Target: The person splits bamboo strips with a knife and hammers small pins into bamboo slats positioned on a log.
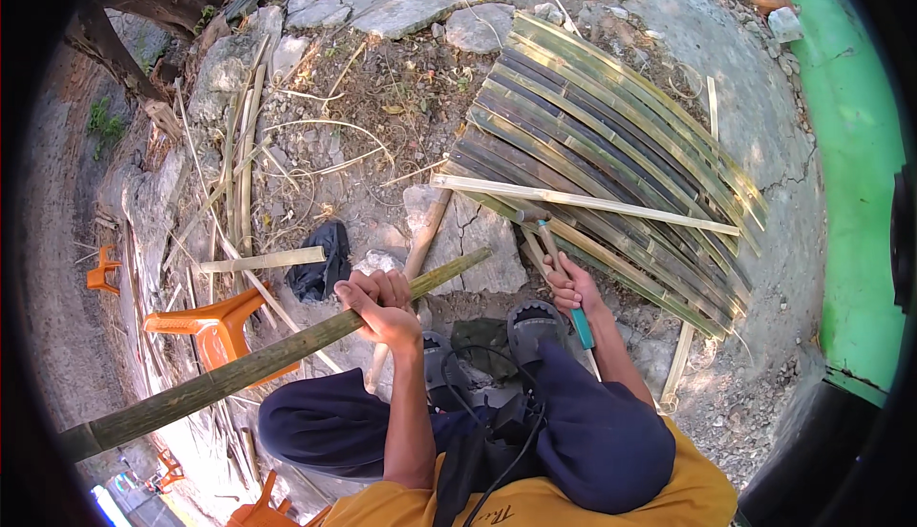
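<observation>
Seated worker with a bamboo pole (277, 350). The pole runs diagonally from lower left to a cut end just above the left hand (377, 303), its upper end resting over a flat stone (468, 241). The left hand's fingers (382, 288) are curled fully around the pole, knuckles upward, forearm rising nearly straight from the lap. To the right of the pole, the right hand (571, 286) is closed on a knife with a teal handle (564, 284), the handle protruding below the fist, the blade pointing up toward a mat of split bamboo strips (611, 155). A pale single strip (583, 202) lies across that mat. An orange plastic stool (222, 326) stands behind the pole, at its left.
</observation>
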Tool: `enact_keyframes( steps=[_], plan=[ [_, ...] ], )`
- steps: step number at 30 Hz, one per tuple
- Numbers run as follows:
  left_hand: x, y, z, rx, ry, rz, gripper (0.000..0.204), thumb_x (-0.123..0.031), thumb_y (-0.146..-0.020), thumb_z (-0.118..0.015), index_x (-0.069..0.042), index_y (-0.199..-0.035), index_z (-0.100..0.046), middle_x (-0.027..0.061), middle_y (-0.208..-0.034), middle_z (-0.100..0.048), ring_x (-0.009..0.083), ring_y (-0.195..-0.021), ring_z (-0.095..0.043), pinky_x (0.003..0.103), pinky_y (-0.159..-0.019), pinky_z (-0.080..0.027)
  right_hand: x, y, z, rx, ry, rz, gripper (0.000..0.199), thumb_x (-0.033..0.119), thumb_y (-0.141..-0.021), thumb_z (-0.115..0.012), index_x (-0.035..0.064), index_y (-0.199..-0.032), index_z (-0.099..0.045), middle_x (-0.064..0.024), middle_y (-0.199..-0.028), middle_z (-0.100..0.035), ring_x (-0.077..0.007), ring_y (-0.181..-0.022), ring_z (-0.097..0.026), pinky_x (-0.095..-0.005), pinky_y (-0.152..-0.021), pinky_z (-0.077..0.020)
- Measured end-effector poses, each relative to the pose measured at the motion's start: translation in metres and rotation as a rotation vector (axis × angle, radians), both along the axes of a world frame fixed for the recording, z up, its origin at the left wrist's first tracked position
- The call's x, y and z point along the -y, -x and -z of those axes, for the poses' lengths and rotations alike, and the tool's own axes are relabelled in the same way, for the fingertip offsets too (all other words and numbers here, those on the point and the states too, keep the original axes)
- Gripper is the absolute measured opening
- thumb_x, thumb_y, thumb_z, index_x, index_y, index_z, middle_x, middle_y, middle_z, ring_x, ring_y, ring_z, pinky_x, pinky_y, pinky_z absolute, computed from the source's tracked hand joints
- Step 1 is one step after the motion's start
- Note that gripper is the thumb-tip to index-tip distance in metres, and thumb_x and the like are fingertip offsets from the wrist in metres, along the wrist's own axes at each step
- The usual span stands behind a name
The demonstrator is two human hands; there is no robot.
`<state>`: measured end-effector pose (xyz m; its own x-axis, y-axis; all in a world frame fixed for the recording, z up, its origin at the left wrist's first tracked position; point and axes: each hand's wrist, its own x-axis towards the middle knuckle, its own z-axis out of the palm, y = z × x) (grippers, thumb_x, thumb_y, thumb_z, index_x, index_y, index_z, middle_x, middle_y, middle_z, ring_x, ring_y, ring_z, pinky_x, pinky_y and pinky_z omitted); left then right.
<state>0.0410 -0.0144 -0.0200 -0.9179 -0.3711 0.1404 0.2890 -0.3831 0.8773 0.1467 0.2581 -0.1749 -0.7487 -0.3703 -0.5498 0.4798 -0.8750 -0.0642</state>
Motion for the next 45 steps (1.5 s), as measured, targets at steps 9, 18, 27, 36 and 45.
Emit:
enact_keyframes(
  steps=[9,18,27,36,45],
  plan=[
    [-0.003,0.021,-0.007,0.139,0.012,-0.155,0.052,-0.046,-0.112,-0.036,-0.017,-0.070,-0.026,-0.0058,-0.054,-0.020,0.0062,-0.045,-0.017,0.027,-0.042,-0.016,0.031,-0.062,-0.005,0.069,-0.222,-0.346,0.038,0.044,-0.111,-0.038,0.0110,-0.120,-0.054,0.0057,-0.061,-0.035,-0.0031,-0.037,-0.030,-0.0208,-0.033,-0.0269],
    [0.000,0.018,0.000,0.127,-0.005,-0.145,0.052,-0.047,-0.111,-0.038,-0.017,-0.071,-0.026,-0.0062,-0.054,-0.019,0.0062,-0.045,-0.017,0.027,-0.042,-0.015,0.038,-0.031,0.019,0.038,-0.131,-0.294,0.038,0.045,-0.111,-0.037,0.0113,-0.121,-0.052,0.0072,-0.060,-0.035,-0.0024,-0.036,-0.029,-0.0213,-0.032,-0.0263],
    [-0.017,0.007,-0.004,0.033,0.015,-0.079,0.053,-0.046,-0.112,-0.039,-0.017,-0.069,-0.027,-0.0053,-0.052,-0.021,0.0063,-0.042,-0.016,0.027,-0.040,-0.016,0.039,-0.026,0.024,0.045,-0.072,-0.217,0.037,0.044,-0.112,-0.037,0.0106,-0.118,-0.052,0.0066,-0.059,-0.035,-0.0034,-0.035,-0.030,-0.0214,-0.031,-0.0275],
    [-0.018,0.004,0.000,-0.002,0.013,-0.057,0.052,-0.044,-0.112,-0.038,-0.016,-0.069,-0.028,-0.0051,-0.052,-0.021,0.0063,-0.041,-0.015,0.026,-0.039,-0.015,0.042,-0.014,0.009,0.109,-0.101,-0.190,0.033,0.040,-0.111,-0.040,0.0095,-0.115,-0.051,0.0057,-0.062,-0.036,-0.0038,-0.038,-0.030,-0.0223,-0.033,-0.0284],
    [-0.019,0.008,-0.002,-0.003,-0.011,-0.064,0.052,-0.044,-0.112,-0.039,-0.017,-0.069,-0.028,-0.0053,-0.051,-0.021,0.0063,-0.041,-0.015,0.027,-0.039,-0.014,0.060,-0.001,-0.008,0.168,-0.214,-0.180,0.031,0.040,-0.111,-0.042,0.0096,-0.114,-0.049,0.0053,-0.065,-0.036,-0.0044,-0.041,-0.031,-0.0231,-0.035,-0.0288]
  ],
)
